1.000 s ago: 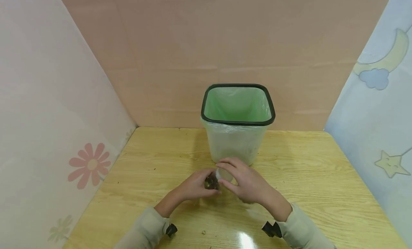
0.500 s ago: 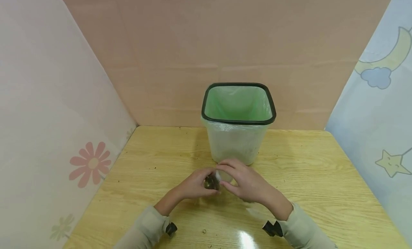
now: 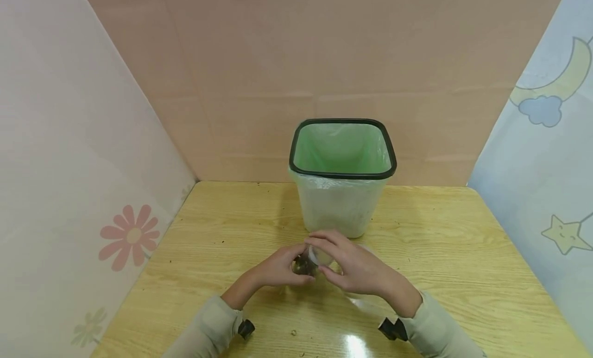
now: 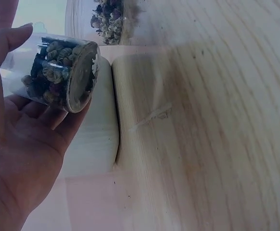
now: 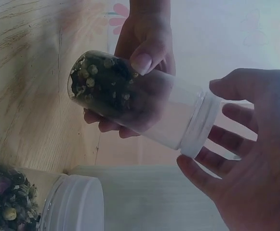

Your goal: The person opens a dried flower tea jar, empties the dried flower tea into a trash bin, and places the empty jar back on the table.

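Note:
A clear jar point(image 5: 106, 86) with dried flower buds at its base end is held tilted over the table. My left hand point(image 3: 280, 267) grips its body, thumb on the near side and fingers beneath. My right hand point(image 3: 354, 263) has its thumb and fingertips curled round the jar's white lid point(image 5: 200, 125). In the right wrist view the lid sits on the jar's mouth. A second jar point(image 5: 14, 197) of dried flowers, its white lid point(image 5: 84, 204) on, stands close by; the left wrist view shows part of it at the top, and my right hand mostly hides it from the head camera.
A bin point(image 3: 338, 203) with a black rim and a pale liner stands at the back of the wooden table point(image 3: 231, 219), just beyond my hands. Patterned walls close in the left and right sides. A few dark specks lie on the tabletop.
My right hand's fingers have shifted slightly left round the lid, and a little more of its edge shows. My left hand stays nearly still on the jar.

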The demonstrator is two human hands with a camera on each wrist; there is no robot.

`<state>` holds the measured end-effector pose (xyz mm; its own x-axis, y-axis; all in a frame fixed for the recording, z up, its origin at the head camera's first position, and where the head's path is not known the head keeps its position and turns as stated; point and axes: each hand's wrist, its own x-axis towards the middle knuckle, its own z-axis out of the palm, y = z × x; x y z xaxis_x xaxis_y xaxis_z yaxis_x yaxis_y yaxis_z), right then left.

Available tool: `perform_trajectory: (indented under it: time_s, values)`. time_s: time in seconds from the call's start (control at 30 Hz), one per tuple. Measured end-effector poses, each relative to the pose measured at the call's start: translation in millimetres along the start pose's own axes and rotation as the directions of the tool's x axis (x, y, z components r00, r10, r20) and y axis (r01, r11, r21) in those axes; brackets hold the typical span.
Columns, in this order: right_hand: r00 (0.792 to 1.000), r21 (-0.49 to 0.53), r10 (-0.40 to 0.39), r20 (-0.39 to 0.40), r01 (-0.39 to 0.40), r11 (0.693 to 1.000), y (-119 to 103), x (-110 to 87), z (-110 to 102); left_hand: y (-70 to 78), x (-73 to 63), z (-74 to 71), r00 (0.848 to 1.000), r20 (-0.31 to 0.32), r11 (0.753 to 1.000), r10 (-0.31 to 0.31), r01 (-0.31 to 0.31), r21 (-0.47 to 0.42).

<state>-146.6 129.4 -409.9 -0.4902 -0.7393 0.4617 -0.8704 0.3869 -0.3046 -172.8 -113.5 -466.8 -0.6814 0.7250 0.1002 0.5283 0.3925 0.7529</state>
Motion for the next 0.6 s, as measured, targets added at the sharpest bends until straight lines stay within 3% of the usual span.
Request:
perform_trajectory:
  time_s: [0.13, 0.4, 0.6]
  values:
    - [0.999, -0.028, 0.042, -0.033, -0.042, 0.999, -1.4, 1.2, -0.4, -0.4, 1.3, 1.2, 0.999, -0.036, 0.999, -0.036, 0.035, -0.010]
    - [0.976, -0.083, 0.209, -0.058, -0.213, 0.974, -3.3, 4.6, 0.1, 0.8, 0.3, 2.4, 0.993, -0.088, 0.997, -0.082, 0.083, 0.003]
    - [0.974, -0.109, 0.220, -0.047, -0.224, 0.969, -3.6, 5.0, 1.3, 1.9, 1.0, 3.1, 0.991, -0.099, 0.996, -0.091, 0.092, 0.007]
